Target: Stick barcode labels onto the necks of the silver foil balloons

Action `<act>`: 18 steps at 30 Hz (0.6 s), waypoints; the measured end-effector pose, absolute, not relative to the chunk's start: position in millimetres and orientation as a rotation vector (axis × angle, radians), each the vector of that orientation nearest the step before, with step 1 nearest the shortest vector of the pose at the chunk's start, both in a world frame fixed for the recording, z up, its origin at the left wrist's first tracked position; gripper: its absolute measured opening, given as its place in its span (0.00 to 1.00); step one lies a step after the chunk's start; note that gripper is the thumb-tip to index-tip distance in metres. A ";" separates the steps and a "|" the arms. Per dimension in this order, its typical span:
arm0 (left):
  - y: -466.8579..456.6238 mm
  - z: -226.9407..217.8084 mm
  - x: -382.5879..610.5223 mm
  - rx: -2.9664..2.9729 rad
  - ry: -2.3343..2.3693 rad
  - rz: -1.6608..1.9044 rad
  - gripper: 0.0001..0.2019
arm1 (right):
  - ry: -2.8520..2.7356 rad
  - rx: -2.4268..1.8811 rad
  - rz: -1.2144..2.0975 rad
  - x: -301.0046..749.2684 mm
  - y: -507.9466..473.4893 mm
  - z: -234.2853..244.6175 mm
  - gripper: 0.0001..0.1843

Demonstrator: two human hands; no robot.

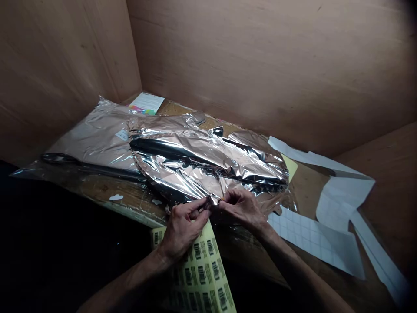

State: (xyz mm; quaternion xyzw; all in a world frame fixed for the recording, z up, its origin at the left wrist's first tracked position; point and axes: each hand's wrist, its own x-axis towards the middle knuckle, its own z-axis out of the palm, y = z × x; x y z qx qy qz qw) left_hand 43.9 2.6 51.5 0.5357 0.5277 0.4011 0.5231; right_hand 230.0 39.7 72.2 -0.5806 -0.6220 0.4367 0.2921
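A crumpled rose-gold foil balloon (202, 163), flat and rounded, lies on the wooden work surface (130, 195). My left hand (184, 228) and my right hand (241, 208) meet at its near edge, and the fingers of both pinch a narrow foil tab (214, 200). A small orange bit shows at my right fingertips, too small to name. Under my left wrist lies a yellow sheet of barcode labels (203, 271), and its far end is hidden beneath that hand.
A second flat foil sheet (94, 143) and a long black-handled tool (94, 168) lie to the left. White grid-backed paper scraps (312, 239) spread to the right. A colourful printed card (146, 103) stands in the far corner, between wooden walls (260, 56).
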 end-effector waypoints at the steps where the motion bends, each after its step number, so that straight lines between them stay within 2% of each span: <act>1: 1.4 50.4 45.3 1.243 1.264 1.003 0.20 | -1.710 -1.504 1.182 232.3 39.2 73.6 0.23; 6: -1.4 43.9 49.4 1.138 1.295 1.092 0.16 | -1.978 -1.257 1.403 252.5 44.6 83.0 0.17; 11: -4.9 39.2 46.9 1.155 1.293 1.121 0.15 | -1.868 -1.240 1.613 257.8 53.2 91.9 0.20; 16: -11.4 36.4 44.0 1.254 1.253 1.152 0.12 | -1.802 -1.409 1.265 243.5 55.2 94.3 0.22; 18: -15.1 31.5 43.0 1.314 1.242 1.067 0.13 | -1.786 -1.446 1.247 241.8 59.3 98.1 0.23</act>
